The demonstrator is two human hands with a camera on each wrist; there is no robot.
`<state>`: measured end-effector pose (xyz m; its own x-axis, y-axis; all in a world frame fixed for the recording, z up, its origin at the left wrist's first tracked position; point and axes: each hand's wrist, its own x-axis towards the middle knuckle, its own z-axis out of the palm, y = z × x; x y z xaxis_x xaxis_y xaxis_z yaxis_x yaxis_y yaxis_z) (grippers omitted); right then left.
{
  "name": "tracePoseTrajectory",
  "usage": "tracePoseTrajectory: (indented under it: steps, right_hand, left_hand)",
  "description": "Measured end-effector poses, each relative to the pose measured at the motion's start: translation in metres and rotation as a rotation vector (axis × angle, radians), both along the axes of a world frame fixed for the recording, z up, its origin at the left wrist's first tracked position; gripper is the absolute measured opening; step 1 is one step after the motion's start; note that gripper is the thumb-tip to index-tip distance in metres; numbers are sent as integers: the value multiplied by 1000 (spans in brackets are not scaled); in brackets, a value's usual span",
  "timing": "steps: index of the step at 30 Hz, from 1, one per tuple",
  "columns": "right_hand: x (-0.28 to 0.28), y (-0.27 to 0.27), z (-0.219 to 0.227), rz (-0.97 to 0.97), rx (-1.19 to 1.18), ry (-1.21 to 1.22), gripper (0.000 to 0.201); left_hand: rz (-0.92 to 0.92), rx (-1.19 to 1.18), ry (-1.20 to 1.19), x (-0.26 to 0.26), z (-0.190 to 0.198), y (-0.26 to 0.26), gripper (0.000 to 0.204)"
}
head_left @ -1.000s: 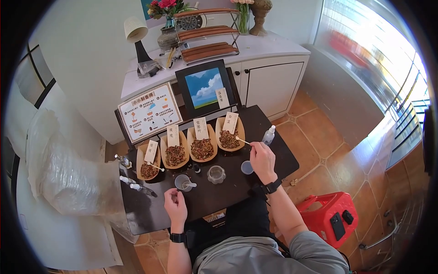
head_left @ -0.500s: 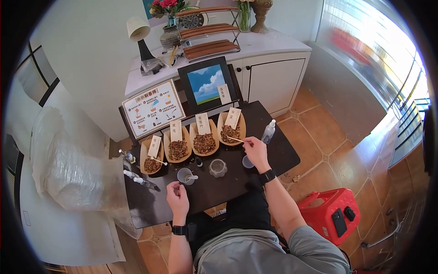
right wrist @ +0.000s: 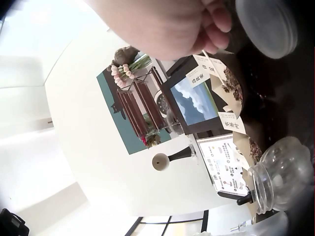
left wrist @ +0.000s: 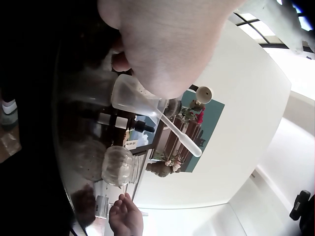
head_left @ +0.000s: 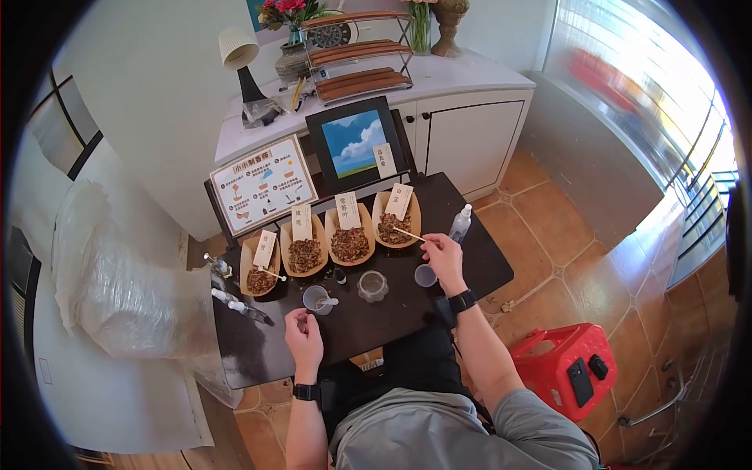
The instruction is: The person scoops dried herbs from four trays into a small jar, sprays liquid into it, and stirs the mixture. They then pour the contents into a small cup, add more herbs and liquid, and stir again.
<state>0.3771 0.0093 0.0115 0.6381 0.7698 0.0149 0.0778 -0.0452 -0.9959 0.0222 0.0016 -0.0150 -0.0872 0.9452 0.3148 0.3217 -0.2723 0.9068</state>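
At the rightmost tray (head_left: 418, 214), my right grip (head_left: 444, 261) pinches a thin stick (head_left: 410, 234), tip at the herbs (head_left: 388, 228); my left grip (head_left: 304, 338) sits loosely curled. Probably light, stiff and snappable, it suits a gentle hold near its end.

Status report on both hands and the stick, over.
Right hand pinching stick. Stick tip at dried bits, rightmost tray. Left hand loosely curled beside cup. Nothing visibly blocking stick.
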Motion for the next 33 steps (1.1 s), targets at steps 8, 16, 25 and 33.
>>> tracePoseTrajectory:
  steps: [8, 16, 25, 33]
  right_hand:
    - [0, -20, 15, 39, 56, 103, 20]
    - [-25, -68, 34, 222, 68, 118, 17]
    - [-40, -90, 51, 262, 189, -629, 11]
    - [-44, -63, 60, 119, 227, -581, 12]
  left_hand:
    - [3, -5, 18, 2, 4, -1, 18]
    - [-3, 29, 57, 3, 4, -2, 17]
    - [-13, 5, 52, 2, 5, -2, 17]
    - [-51, -15, 46, -1, 3, -2, 18]
